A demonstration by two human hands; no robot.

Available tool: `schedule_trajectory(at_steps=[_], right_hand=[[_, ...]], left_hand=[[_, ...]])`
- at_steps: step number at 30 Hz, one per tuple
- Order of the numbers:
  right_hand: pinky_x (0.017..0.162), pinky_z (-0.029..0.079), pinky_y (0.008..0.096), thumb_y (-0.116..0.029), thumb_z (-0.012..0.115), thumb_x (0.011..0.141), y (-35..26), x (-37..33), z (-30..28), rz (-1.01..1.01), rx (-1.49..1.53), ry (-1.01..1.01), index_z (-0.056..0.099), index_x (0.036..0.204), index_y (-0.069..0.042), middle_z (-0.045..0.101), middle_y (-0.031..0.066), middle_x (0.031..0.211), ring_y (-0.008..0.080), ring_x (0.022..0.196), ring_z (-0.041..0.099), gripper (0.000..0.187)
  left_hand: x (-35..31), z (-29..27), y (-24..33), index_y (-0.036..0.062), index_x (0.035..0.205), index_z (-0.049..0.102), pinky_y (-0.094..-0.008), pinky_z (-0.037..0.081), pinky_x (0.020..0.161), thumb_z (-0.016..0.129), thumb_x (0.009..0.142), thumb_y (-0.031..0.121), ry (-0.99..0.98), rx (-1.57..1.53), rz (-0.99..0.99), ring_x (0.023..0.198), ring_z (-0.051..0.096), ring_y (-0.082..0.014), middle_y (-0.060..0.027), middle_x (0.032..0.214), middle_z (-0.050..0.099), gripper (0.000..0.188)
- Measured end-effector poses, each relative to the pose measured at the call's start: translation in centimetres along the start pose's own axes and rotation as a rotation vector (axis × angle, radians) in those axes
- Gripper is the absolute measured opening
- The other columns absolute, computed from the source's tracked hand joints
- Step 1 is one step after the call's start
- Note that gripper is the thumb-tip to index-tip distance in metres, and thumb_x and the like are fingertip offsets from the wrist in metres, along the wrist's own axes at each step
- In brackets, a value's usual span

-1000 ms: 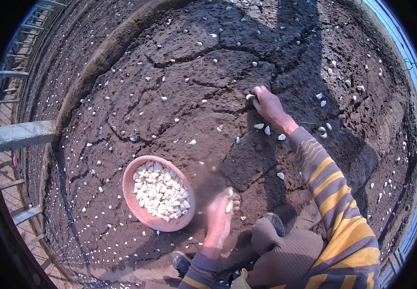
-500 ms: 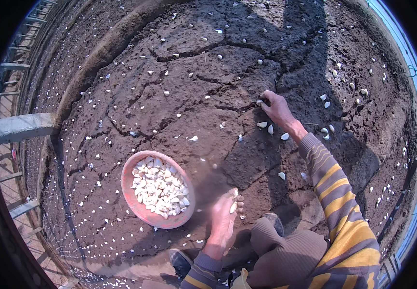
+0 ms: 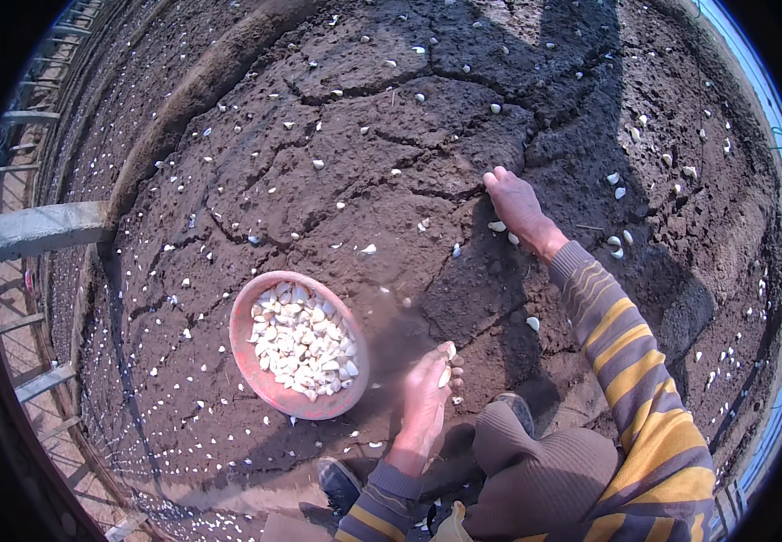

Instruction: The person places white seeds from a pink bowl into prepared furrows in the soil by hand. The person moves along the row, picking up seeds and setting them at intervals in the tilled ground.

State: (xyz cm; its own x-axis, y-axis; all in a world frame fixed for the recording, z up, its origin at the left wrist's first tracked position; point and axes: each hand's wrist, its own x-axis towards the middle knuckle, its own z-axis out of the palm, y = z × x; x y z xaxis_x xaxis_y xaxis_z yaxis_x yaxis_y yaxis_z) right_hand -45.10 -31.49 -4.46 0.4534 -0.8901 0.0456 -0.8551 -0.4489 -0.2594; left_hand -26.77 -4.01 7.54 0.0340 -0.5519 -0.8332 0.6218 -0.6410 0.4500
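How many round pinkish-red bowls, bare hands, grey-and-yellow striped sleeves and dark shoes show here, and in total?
Round pinkish-red bowl: 1
Bare left hand and bare right hand: 2
Grey-and-yellow striped sleeves: 2
Dark shoes: 2
Total: 7

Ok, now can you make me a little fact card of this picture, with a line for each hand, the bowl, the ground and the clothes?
Left hand: beside the bowl, holding a few white cloves
Right hand: reaching out, fingertips at the soil; whether they pinch a clove is hidden
Bowl: reddish-pink, round, with many loose cloves inside
Ground: brown, cracked soil, dotted with scattered cloves
Clothes: sleeves striped yellow and greyish
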Motion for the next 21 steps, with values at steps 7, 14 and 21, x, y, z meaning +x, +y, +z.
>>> schedule_trajectory(at_steps=[7, 14, 21], right_hand=[[0.072, 0.053, 0.0467, -0.005, 0.057, 0.083, -2.2, -2.0, -1.8, -0.016, 0.08, -0.019, 0.053, 0.092, -0.001, 0.055, 0.0179, 0.094, 0.0375, 0.089, 0.061, 0.01], [0.072, 0.052, 0.0472, -0.009, 0.06, 0.082, -1.8, -6.1, -1.0, -0.011, 0.168, -0.077, 0.051, 0.093, -0.003, 0.052, 0.0182, 0.098, 0.0388, 0.089, 0.059, 0.015], [0.069, 0.049, 0.0435, -0.005, 0.066, 0.079, -2.0, -6.9, -2.8, 0.088, 0.249, -0.079, 0.055, 0.098, -0.004, 0.052, 0.0176, 0.094, 0.0386, 0.082, 0.059, 0.022]], left_hand=[[0.7, -1.3, -0.5, -0.0016, 0.124, 0.057, -0.0273, 0.052, 0.071, 0.051, 0.099, 0.009, 0.058, -0.076, 0.014, 0.084, 0.061, -0.0146, -0.0109, 0.104, 0.064, 0.028], [0.5, -2.7, -0.7, 0.0005, 0.122, 0.056, -0.028, 0.051, 0.071, 0.057, 0.096, 0.011, 0.048, -0.121, 0.02, 0.085, 0.061, -0.0149, -0.0119, 0.105, 0.065, 0.028], [-0.5, -5.1, -1.3, 0.0005, 0.123, 0.056, -0.0283, 0.051, 0.07, 0.056, 0.096, 0.01, 0.092, -0.138, 0.027, 0.084, 0.06, -0.0148, -0.0115, 0.103, 0.064, 0.028]])
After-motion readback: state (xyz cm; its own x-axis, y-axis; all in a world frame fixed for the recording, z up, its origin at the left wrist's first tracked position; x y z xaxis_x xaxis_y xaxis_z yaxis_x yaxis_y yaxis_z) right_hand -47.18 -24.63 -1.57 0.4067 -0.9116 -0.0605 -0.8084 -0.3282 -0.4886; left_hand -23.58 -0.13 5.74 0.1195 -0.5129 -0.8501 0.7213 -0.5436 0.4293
